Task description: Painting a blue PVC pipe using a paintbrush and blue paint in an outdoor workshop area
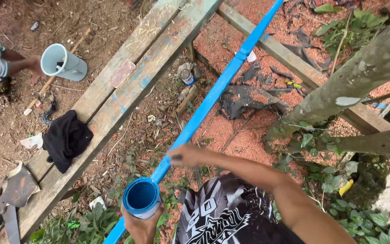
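While gripping, blue can (141, 197) apparently beside plank (213, 97).

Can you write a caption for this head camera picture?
Left hand holds a round blue paint tin; right hand touches the long blue-painted wooden strip.

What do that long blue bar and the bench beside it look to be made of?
The long blue bar looks like a wood strip under wet, glossy blue paint; the coat hides any grain, so that is a guess. The bench is rough, weathered plank wood: grey boards with visible grain and blue smears. The paint can could be metal or plastic.
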